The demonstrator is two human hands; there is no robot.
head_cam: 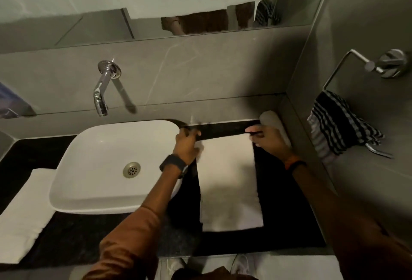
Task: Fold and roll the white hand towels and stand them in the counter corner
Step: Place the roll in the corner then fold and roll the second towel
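A white hand towel (229,181), folded into a long narrow strip, lies flat on the black counter (289,208) right of the basin. My left hand (187,146) pinches its far left corner. My right hand (268,138) pinches its far right corner. Behind my right hand a rolled white towel (273,119) sits in the counter corner against the walls, partly hidden by that hand. Another folded white towel (24,215) lies on the counter left of the basin.
A white basin (100,168) with a drain takes up the counter's middle. A chrome wall tap (101,92) juts out above it. On the right wall a chrome ring holds a black and white checked cloth (338,126). A mirror runs along the back wall.
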